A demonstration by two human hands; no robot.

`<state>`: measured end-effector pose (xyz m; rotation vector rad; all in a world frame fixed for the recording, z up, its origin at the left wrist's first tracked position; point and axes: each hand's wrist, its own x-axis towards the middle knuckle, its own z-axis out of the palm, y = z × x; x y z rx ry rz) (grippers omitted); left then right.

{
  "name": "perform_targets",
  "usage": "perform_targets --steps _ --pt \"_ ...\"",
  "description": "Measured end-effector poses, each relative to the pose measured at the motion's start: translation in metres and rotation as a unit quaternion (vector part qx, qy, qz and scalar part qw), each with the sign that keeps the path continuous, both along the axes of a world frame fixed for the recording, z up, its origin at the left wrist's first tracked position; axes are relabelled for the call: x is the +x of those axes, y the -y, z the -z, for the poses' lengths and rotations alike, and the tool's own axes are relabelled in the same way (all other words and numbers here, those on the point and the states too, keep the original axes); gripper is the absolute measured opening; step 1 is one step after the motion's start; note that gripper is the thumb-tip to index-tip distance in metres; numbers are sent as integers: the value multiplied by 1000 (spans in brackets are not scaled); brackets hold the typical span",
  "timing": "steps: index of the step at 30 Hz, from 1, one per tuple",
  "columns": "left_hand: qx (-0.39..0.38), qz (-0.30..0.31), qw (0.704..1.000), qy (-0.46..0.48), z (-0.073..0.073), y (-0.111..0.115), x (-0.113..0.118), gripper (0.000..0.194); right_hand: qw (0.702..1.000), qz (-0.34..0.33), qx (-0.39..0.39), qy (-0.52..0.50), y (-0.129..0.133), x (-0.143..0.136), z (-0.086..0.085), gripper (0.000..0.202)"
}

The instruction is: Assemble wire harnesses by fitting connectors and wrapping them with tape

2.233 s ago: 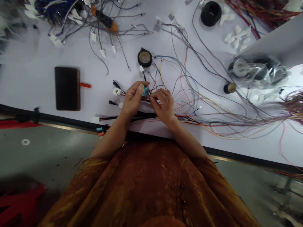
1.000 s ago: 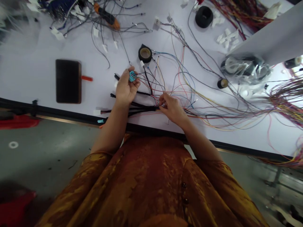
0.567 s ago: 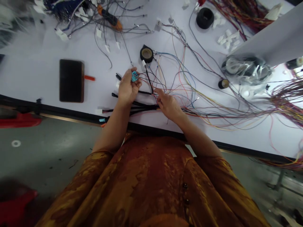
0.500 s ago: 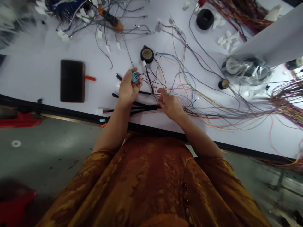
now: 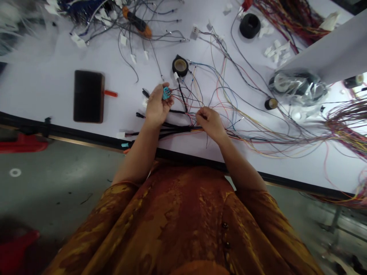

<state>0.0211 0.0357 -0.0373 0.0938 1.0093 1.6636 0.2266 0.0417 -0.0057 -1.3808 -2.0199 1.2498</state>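
My left hand (image 5: 157, 106) is closed around a light blue connector (image 5: 166, 93), its face with several holes turned up and thin wires running out to the right. To the right of it, my right hand (image 5: 211, 123) has thumb and fingers pinched together over a wire (image 5: 207, 139), whose thin end hangs below the fingers. Under and between the hands lies a wire harness (image 5: 177, 129) with black-taped branches. Its loose coloured wires (image 5: 246, 114) spread rightward. A roll of black tape (image 5: 180, 66) sits just beyond the hands.
A black phone-like device (image 5: 88, 96) and an orange stick (image 5: 111, 93) lie at left. An orange-black screwdriver (image 5: 137, 22) rests among grey wires. More tape (image 5: 249, 26) and a small roll (image 5: 271, 103) are at right. The table's dark edge (image 5: 192, 158) runs near my body.
My right hand has shifted slightly right and its fingers have closed into a pinch, with a wire end now hanging below. My left hand keeps the blue connector.
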Motion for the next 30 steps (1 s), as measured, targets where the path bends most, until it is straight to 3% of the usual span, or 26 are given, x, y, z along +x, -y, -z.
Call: perform_targets --steps 4,7,10,12,18,21,24,28,30 --pt "-1 -8 1000 -9 3 -1 1 21 998 32 -34 -34 -5 -12 7 10" --pt "-9 1 1000 -17 5 -1 0 22 992 21 -117 -49 -6 -13 3 12" --pt "-9 13 1000 -19 4 -1 0 25 975 -13 -216 -55 -8 1 -4 13" --pt "-11 17 1000 -15 2 0 0 26 969 -57 -237 -33 -11 16 -8 11" --pt "-16 26 999 -9 -3 1 1 29 962 -112 -248 13 -19 40 -14 6" --pt "-19 25 999 -20 -6 1 3 30 976 -130 -170 32 -9 27 -14 6" --pt "-14 19 999 -37 -6 1 4 36 992 -90 -87 13 6 9 -13 8" --pt "-14 21 999 -34 -2 1 3 30 983 15 -160 -83 15 3 -15 14" --pt "-23 21 999 -29 -1 0 3 27 986 14 -147 -71 16 11 -17 13"
